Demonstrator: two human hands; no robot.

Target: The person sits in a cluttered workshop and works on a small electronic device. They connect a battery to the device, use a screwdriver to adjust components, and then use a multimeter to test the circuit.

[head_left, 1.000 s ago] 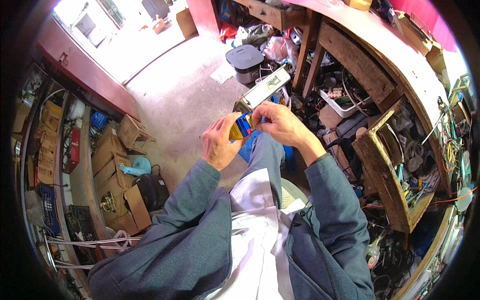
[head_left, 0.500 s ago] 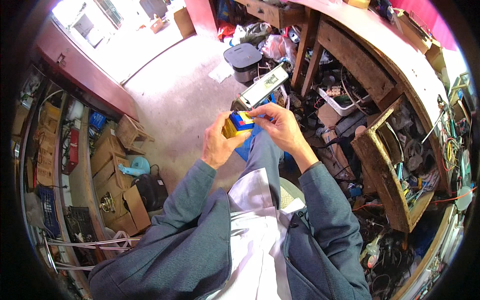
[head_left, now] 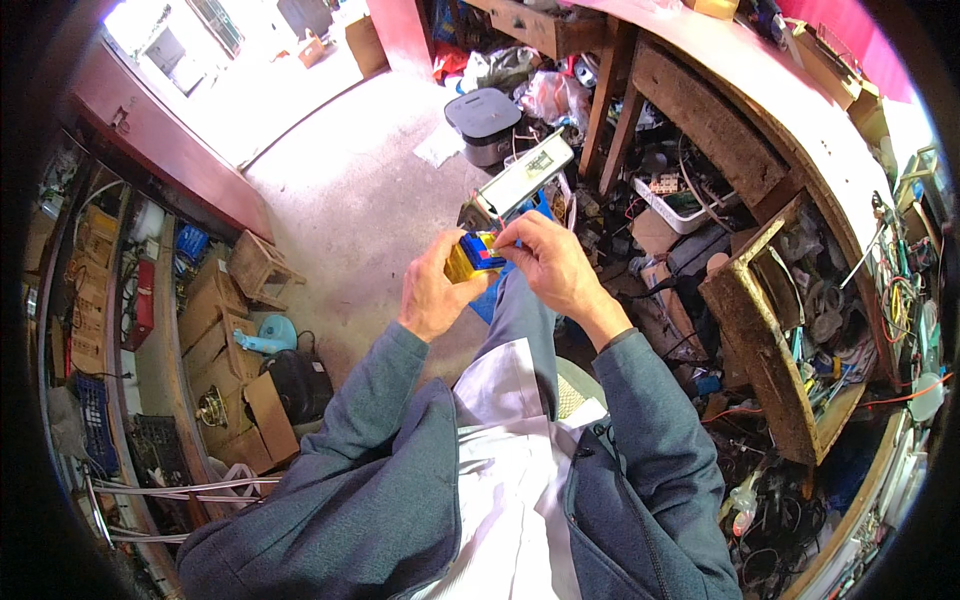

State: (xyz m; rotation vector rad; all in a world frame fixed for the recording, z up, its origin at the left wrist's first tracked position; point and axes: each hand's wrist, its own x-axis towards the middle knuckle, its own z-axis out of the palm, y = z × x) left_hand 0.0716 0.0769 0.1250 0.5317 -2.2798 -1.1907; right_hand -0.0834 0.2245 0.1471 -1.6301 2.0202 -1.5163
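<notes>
A small box-shaped block (head_left: 478,252), blue and yellow with a little red patch, is held above my knee. My left hand (head_left: 432,287) grips it from the left, thumb along the near side and fingers round the far side. At its right end my right hand (head_left: 551,262) is closed in a pinch, fingertips against the block. Whatever lies between those fingertips is too small to make out.
Beyond my hands stand a long pale-topped device (head_left: 530,175) and a dark lidded appliance (head_left: 483,115). A worn wooden drawer (head_left: 765,345) juts out on the right, among loose wires and parts. Shelves with cardboard boxes (head_left: 270,415) and a wooden stool (head_left: 262,268) are at left.
My right hand has shifted slightly left and its fingers have drawn into a tighter pinch at the block's end. The block has tilted a little in my left hand.
</notes>
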